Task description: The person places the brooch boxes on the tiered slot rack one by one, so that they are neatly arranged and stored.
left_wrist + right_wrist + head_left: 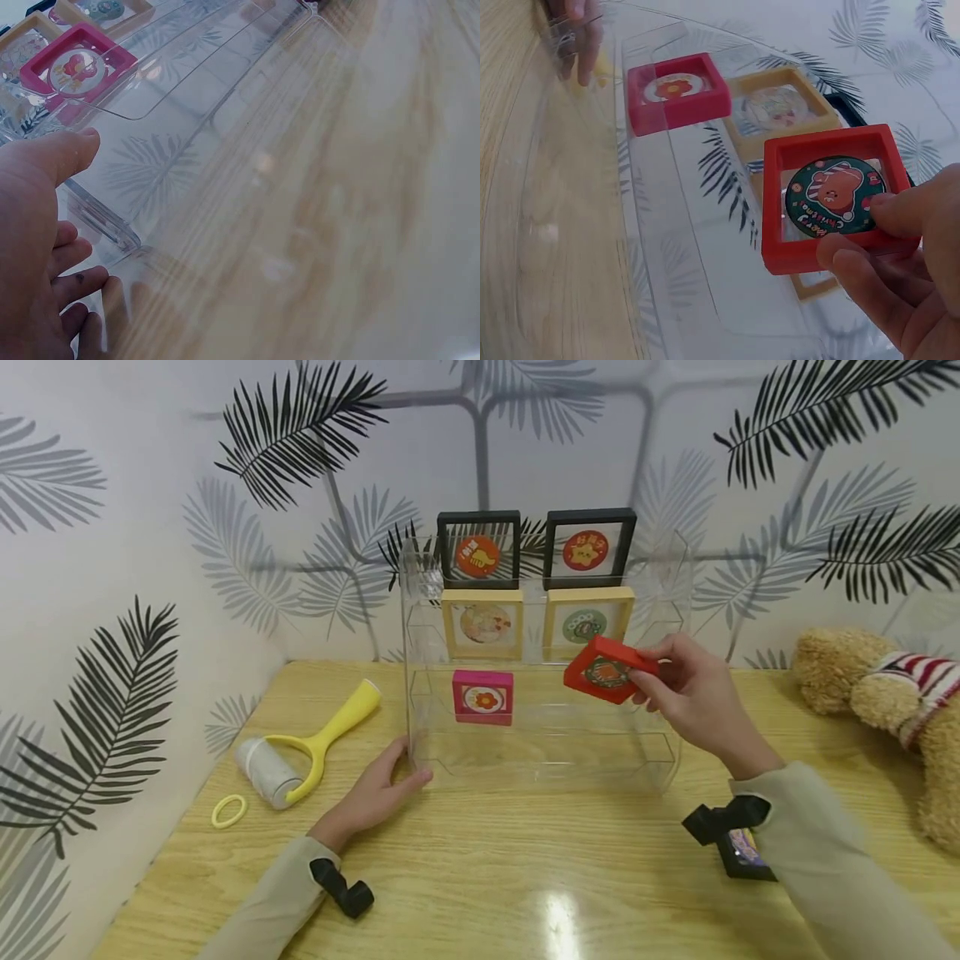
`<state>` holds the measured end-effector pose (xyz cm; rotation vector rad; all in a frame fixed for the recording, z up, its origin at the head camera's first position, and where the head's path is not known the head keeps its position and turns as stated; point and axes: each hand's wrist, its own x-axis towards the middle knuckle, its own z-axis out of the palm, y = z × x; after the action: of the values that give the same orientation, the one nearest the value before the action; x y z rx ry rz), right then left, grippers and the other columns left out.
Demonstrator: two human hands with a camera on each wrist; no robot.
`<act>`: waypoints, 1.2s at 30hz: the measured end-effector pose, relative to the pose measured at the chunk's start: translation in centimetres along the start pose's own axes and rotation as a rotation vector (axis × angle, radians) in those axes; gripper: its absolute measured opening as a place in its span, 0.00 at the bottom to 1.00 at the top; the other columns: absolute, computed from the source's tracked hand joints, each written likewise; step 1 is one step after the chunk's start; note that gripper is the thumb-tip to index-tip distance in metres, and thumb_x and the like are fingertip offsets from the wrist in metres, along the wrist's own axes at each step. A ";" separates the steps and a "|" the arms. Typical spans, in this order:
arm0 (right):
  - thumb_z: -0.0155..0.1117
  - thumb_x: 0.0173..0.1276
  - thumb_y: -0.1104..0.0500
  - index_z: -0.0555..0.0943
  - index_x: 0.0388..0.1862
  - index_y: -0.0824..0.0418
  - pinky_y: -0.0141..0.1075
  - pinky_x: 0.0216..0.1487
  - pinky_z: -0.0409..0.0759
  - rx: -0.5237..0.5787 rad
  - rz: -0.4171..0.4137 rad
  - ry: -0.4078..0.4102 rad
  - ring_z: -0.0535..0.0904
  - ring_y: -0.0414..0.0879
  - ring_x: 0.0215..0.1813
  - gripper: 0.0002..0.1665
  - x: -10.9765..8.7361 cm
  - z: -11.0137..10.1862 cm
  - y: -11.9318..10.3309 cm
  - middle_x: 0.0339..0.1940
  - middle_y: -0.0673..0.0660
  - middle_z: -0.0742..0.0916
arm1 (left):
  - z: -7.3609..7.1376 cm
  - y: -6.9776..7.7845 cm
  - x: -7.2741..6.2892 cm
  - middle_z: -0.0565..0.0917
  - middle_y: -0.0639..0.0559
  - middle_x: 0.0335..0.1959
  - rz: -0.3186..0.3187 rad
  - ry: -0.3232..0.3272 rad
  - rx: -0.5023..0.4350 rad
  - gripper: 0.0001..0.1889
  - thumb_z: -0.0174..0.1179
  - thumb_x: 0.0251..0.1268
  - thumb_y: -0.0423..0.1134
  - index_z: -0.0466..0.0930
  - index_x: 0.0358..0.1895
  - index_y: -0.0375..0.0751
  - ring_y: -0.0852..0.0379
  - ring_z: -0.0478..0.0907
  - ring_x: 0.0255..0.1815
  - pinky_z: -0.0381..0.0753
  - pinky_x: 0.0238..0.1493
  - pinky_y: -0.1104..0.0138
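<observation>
My right hand [693,697] pinches a red square frame [825,259] by its edge, thumb in front. Inside the frame is a round green badge with a brown bear in a striped hat. The frame is tilted, in front of a clear stepped display rack [592,752]. My left hand [375,789] grips the rack's lower left corner, thumb at the front and fingers along the outer side. On the rack, a magenta frame [483,716] stands low on the left. Behind it are two cream frames [483,652] [587,652], with two black frames [480,583] [590,582] on top.
On the left lie a yellow forked handle [341,722] with a grey-white roller [268,772] and a yellow ring [228,811]. A dark frame [746,867] is partly hidden under my right forearm. A teddy bear [832,664] lies at the right, by the patterned wall.
</observation>
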<state>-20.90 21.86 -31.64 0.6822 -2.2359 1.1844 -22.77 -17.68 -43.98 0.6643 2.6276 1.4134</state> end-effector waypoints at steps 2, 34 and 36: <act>0.67 0.58 0.75 0.75 0.41 0.72 0.24 0.22 0.77 -0.086 -0.051 -0.017 0.81 0.38 0.21 0.14 0.6 0.9 0.0 0.31 0.62 0.87 | 0.1 0.1 0.0 0.63 0.37 0.72 0.000 0.000 0.000 0.33 0.56 0.70 0.45 0.57 0.73 0.35 0.41 0.54 0.75 0.52 0.73 0.45; 0.67 0.56 0.76 0.81 0.36 0.62 0.24 0.21 0.71 -0.200 -0.074 -0.044 0.72 0.33 0.19 0.13 -3.2 -1.5 0.6 0.26 0.51 0.82 | 0.6 -0.6 0.3 0.63 0.37 0.72 -0.010 0.002 0.012 0.35 0.56 0.70 0.50 0.57 0.73 0.36 0.41 0.55 0.75 0.54 0.72 0.45; 0.65 0.58 0.76 0.81 0.35 0.62 0.25 0.19 0.71 -0.144 -0.035 -0.065 0.73 0.33 0.19 0.12 -3.9 -2.3 1.0 0.24 0.50 0.82 | 0.4 -0.6 0.2 0.63 0.37 0.72 -0.014 0.008 0.015 0.35 0.56 0.70 0.51 0.57 0.72 0.36 0.41 0.55 0.75 0.54 0.72 0.45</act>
<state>-18.12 25.03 -33.61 0.7076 -2.3264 0.9865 -23.05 -17.62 -44.65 0.6412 2.6461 1.3974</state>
